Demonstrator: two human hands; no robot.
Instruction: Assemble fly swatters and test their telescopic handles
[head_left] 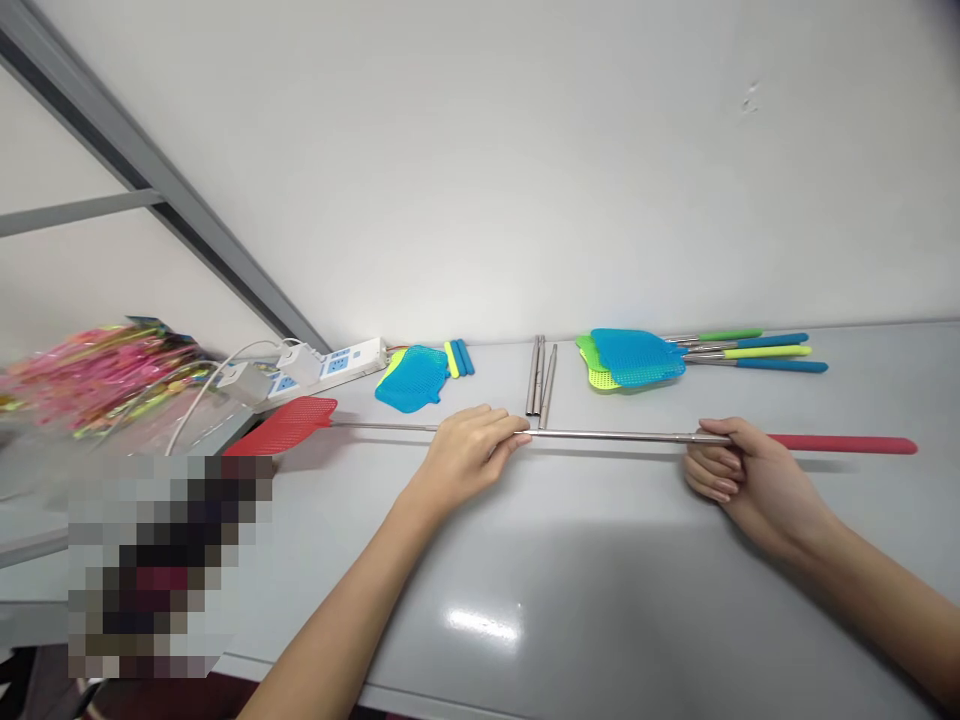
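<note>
A red fly swatter (611,435) with an extended metal rod stretches sideways above the grey table. Its mesh head lies at the left and its red handle at the right. My left hand (471,450) pinches the rod near its middle. Fingers curled, my right hand (739,470) grips the rod beside the red handle. Just behind the rod lie several loose metal tubes (535,378). Further left are loose blue and yellow swatter heads (414,380) and short blue and yellow handles (459,358). Several assembled swatters (641,358) are piled behind my right hand.
A white power strip (337,362) with plugs and cables sits at the back left. Beyond it is a heap of pink and yellow items in clear plastic (112,375). A grey metal frame (217,250) rises at the left, and a white wall bounds the grey table (570,600) behind.
</note>
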